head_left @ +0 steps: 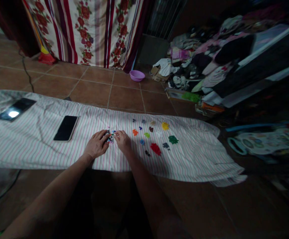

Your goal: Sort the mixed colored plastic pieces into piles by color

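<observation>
A small pile of mixed-colour pieces (pixel 111 136) lies on the striped cloth (pixel 94 116) between my hands; the pieces are too small to tell their kind. My left hand (pixel 96 145) rests palm down at the pile's left side, its fingers stretched out over the edge. From the right, my right hand (pixel 122 142) reaches to the pile with thumb and fingertips drawn together; what they hold, if anything, is hidden. Nearby on the right are little one-colour heaps, among them a red heap (pixel 155 149), a dark green heap (pixel 173 139), a yellow heap (pixel 165 125) and an orange heap (pixel 135 132).
A phone (pixel 66 128) lies left of my hands, and a dark shiny tablet-like device (pixel 16 109) farther left. Beyond the cloth, a purple basin (pixel 137 75) stands on the tiled floor before a flowered curtain (pixel 94 33). Clothes (pixel 196 56) are heaped at the back right.
</observation>
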`<state>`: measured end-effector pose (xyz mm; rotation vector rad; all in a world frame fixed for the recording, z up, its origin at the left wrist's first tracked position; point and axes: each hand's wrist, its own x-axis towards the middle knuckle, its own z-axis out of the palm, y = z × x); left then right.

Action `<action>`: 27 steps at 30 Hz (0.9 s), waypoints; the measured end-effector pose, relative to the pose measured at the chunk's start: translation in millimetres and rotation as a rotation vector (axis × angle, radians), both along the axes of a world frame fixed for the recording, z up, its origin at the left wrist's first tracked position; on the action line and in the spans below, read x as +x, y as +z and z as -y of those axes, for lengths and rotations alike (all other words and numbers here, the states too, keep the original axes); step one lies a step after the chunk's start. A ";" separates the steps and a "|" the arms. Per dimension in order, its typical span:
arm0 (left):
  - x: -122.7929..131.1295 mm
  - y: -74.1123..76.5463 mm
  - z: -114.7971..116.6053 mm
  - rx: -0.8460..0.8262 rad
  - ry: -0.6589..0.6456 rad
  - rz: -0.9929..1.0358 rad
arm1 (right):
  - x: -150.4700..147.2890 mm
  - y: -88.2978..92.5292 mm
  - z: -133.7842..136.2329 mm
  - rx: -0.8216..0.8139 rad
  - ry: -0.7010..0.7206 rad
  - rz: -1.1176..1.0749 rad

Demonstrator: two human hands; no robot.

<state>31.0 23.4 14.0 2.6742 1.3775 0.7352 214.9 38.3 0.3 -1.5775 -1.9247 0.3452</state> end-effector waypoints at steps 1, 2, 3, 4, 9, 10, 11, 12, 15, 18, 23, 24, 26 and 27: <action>0.0 -0.1 0.0 0.001 0.001 0.002 | 1.2 -1.1 0.9 0.005 0.005 -0.016; 0.0 -0.4 -0.1 0.002 0.002 0.003 | 2.2 -2.1 1.8 0.013 0.008 -0.031; -0.1 -0.9 -0.2 0.005 0.002 0.004 | 3.1 -2.9 2.7 0.023 0.011 -0.046; -0.3 -1.5 -0.4 0.008 -0.001 0.003 | 3.7 -3.5 3.6 0.034 0.014 -0.060; -1.5 -4.9 -1.8 0.022 -0.028 -0.001 | 4.5 -4.8 9.0 0.044 0.007 -0.103; -1.7 -5.1 -2.0 0.022 -0.029 0.004 | 4.7 -4.8 10.4 0.040 0.004 -0.101; -1.8 -5.1 -2.1 0.021 -0.028 0.009 | 4.9 -4.7 11.9 0.036 0.000 -0.096; -1.9 -5.1 -2.2 0.021 -0.028 0.015 | 5.3 -4.5 13.6 0.034 -0.004 -0.089; -2.2 -5.1 -2.3 0.020 -0.031 0.026 | 7.6 -2.9 19.0 0.024 -0.010 -0.072; -2.3 -6.7 -2.3 0.025 -0.026 0.030 | 11.6 -0.3 23.5 0.008 -0.025 -0.058; -2.2 -9.1 -2.3 0.052 -0.013 0.019 | 26.2 4.9 26.2 0.045 -0.071 -0.079; -2.3 -9.2 -2.4 0.051 -0.014 0.018 | 31.3 6.3 25.9 0.058 -0.090 -0.087; -2.4 -9.1 -2.5 0.044 -0.017 0.021 | 44.4 9.7 24.9 0.091 -0.130 -0.095; -2.5 -9.0 -2.5 0.042 -0.018 0.022 | 52.6 11.6 24.4 0.111 -0.147 -0.098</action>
